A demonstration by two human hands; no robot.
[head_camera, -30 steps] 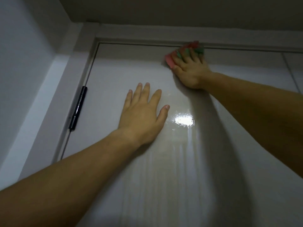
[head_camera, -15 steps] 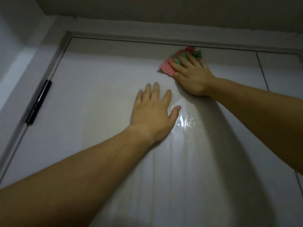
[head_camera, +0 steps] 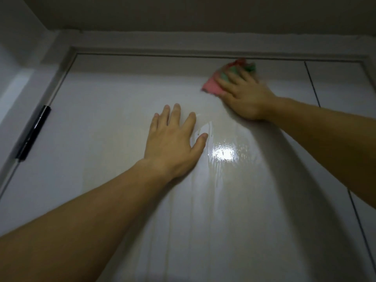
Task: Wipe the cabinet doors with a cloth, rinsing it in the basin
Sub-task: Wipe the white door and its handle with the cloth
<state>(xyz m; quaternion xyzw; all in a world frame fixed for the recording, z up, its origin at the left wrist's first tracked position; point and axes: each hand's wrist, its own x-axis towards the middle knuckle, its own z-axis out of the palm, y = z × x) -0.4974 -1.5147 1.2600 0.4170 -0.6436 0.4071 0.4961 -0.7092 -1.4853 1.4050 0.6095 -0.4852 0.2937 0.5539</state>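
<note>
Pink cloth (head_camera: 211, 85) under right hand (head_camera: 247, 97)

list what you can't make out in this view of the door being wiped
Head view only.
Basin: nowhere in frame.
Cloth: mostly under the right hand and motion-blurred, so its full shape is unclear.
Door: lower part cut off by the bottom edge; no handle shows.
Neighbouring door: cut off by the right edge.
</note>
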